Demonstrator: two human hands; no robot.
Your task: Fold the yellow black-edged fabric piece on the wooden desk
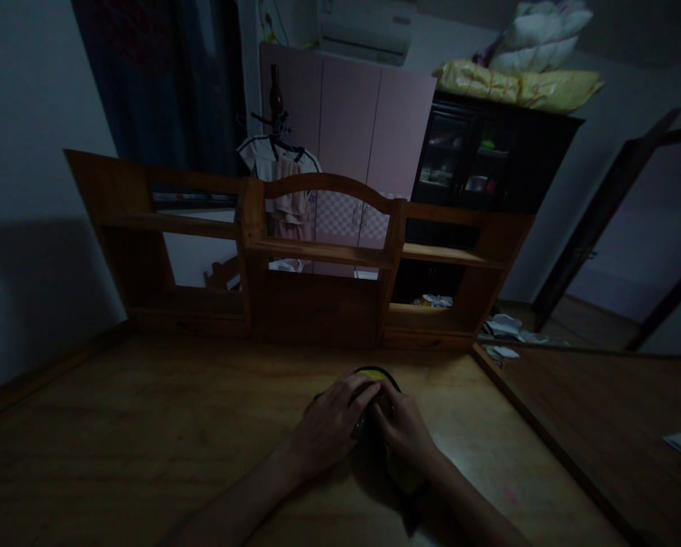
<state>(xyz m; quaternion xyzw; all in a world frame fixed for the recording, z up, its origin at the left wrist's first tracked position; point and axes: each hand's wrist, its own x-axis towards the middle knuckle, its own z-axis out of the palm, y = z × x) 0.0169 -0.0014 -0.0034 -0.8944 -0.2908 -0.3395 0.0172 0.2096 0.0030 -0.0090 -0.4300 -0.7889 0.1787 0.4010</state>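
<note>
In the dim head view, a yellow item with dark edging [379, 374] lies on the wooden surface, mostly covered by my hands. Its kind cannot be made out; a lower yellow part shows under my right wrist, with a dark end pointing toward me. My left hand [330, 416] is curled over the item's left side, fingers bent, a small shiny spot below them. From the right, my right hand [402, 425] closes on the same item, its fingers bent and meeting the left fingertips at the top. What lies between the fingertips is hidden.
A wooden shelf unit [318, 304] with small drawers stands along the far edge of the wooden surface [163, 425]. A raised wooden edge [546, 433] runs down the right. Farther off are pink cupboards [349, 129], hanging clothes [280, 163] and a dark cabinet [489, 152].
</note>
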